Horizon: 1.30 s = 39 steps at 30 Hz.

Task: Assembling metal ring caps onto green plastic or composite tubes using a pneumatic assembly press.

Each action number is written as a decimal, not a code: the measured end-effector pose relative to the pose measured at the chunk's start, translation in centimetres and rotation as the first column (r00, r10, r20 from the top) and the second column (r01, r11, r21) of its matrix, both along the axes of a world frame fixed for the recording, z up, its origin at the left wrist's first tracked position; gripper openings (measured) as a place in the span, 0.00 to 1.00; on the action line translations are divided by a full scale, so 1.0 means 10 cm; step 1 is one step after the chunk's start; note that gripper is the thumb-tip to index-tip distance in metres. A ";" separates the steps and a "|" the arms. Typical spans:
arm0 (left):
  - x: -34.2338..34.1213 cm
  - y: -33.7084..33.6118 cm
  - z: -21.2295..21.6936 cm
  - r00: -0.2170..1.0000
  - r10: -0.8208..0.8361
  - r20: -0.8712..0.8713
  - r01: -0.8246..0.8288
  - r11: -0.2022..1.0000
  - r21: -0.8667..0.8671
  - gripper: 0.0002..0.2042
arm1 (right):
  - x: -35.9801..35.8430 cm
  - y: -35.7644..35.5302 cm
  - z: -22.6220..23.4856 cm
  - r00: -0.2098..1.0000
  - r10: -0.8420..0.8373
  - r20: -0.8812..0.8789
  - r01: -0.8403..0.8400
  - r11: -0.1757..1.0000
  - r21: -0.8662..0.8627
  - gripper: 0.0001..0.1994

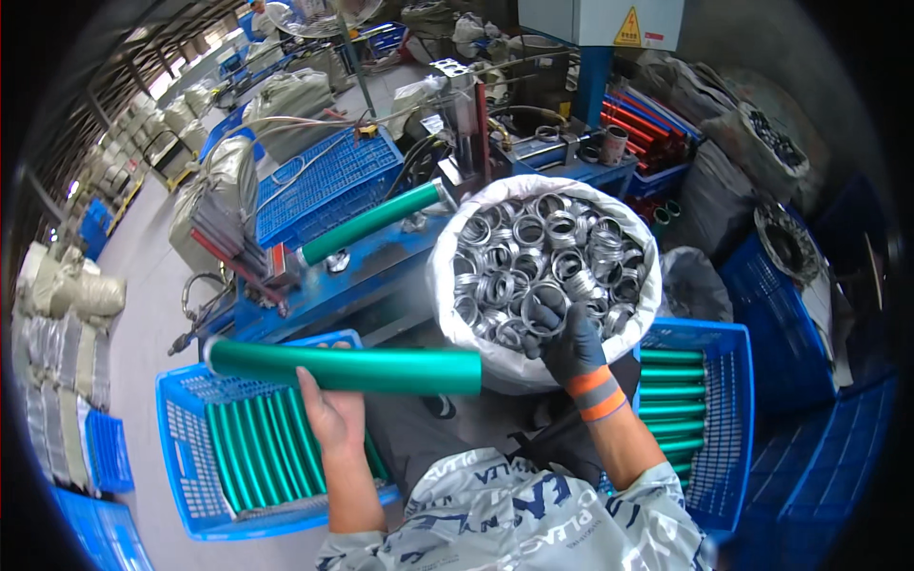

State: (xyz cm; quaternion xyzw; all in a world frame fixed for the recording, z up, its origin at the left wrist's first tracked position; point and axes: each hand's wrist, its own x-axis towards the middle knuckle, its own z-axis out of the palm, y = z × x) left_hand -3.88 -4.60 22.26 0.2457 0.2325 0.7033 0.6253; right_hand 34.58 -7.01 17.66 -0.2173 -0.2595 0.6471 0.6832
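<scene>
Bare left hand (331, 411) grips a green tube (352, 369), long axis crosswise; its right end points toward the gloved right hand (571, 352), closed on a metal ring (527, 308) over the white sack (446, 309), exact finger placement unclear. Tube smooth, satiny, cylindrical; ring silvery, round; sack wrinkled.

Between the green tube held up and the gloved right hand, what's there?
In the head view, the near rim of the white sack shows between the tube's right end and the gloved hand.
</scene>
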 end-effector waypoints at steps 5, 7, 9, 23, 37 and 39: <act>0.32 -0.04 0.03 0.994 -0.104 -0.043 0.103 0.994 -0.031 0.27 | 0.01 -0.05 0.38 0.987 -0.001 0.164 0.013 0.997 -0.072 0.59; 0.41 -0.06 -0.02 0.996 -0.084 -0.033 0.082 0.995 -0.062 0.29 | -0.01 -0.03 0.38 0.958 -0.046 0.283 0.046 0.999 0.007 0.58; 0.46 -0.07 -0.04 0.994 -0.093 -0.059 0.091 0.995 -0.047 0.29 | -0.03 -0.03 0.39 0.960 -0.044 0.278 0.042 0.999 0.015 0.57; 0.38 0.08 -0.20 0.989 -0.054 -0.141 0.053 0.999 -0.010 0.24 | -0.11 0.06 0.67 0.848 0.078 0.525 -0.073 0.997 -0.030 0.39; -0.31 0.46 -0.55 0.984 0.059 0.170 -0.038 0.992 -0.123 0.31 | 0.09 1.40 0.87 0.660 -0.056 0.749 -0.020 0.996 0.093 0.32; -0.45 0.54 -0.51 0.986 0.110 0.128 -0.097 0.989 -0.107 0.30 | -0.16 1.87 1.03 0.654 -0.076 0.752 -0.087 0.981 0.174 0.34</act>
